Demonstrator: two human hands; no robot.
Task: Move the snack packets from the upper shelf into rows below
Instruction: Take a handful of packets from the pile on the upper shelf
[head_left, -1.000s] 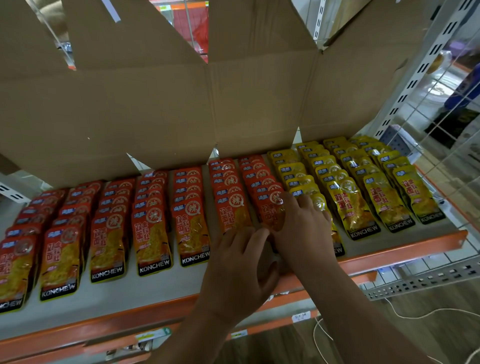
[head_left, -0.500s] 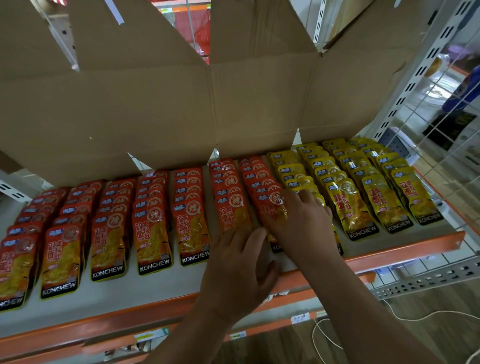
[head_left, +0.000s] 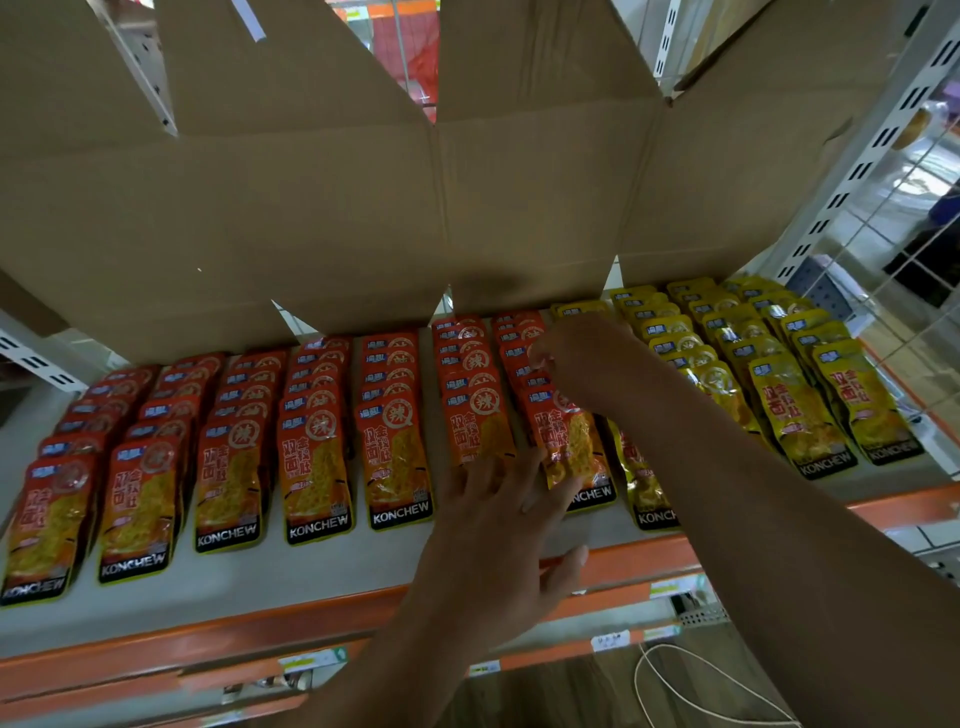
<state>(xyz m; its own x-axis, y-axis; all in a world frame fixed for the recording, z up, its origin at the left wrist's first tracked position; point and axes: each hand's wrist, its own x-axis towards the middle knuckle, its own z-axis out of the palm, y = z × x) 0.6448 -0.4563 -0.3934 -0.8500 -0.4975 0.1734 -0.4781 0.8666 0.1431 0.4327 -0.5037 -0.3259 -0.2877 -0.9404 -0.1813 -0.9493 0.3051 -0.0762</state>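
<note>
My left hand is pressing flat, fingers wide, on red packets below the cardboard box; right hand is curling, grip unclear; I am risking shoving the row askew.

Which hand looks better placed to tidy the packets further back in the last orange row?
The right hand: it reaches well back over the last orange row, down at the packet tops there. The left hand lies open at the shelf's front, spread over the frontmost packets only.
</note>
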